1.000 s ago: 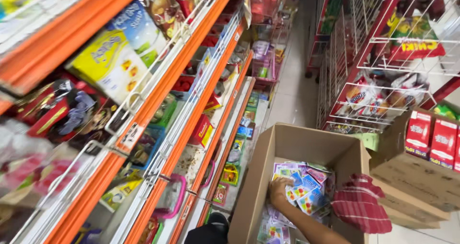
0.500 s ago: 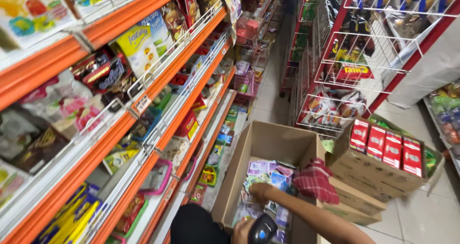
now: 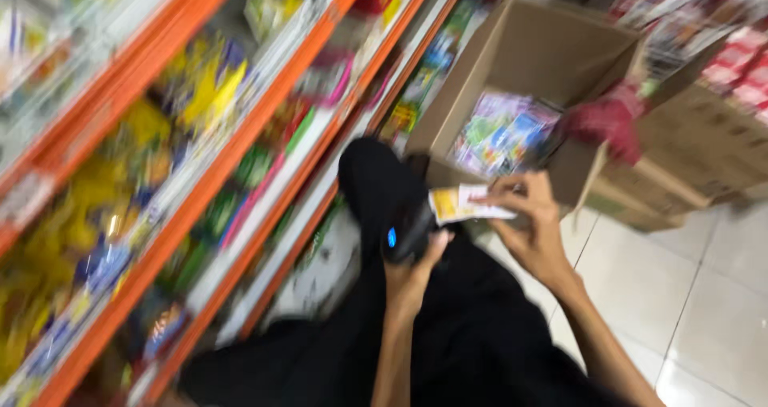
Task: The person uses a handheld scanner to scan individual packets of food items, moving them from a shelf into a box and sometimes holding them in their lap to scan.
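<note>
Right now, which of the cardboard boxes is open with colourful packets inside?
The tall open box beside the orange shelves, just beyond the right hand. The boxes to its right carry red packs on top.

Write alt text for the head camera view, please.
A person's left hand holds a black handheld scanner next to a small yellow-and-white packet held in the right hand. Ahead stands an open cardboard box of colourful packets, beside orange shop shelves; the picture is blurred.

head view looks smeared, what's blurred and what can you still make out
Head view: motion blur smears the orange shelves and their packets; the cardboard box is soft; left hand gripping a dark handheld device and right hand holding a pale packet stay readable.
</note>
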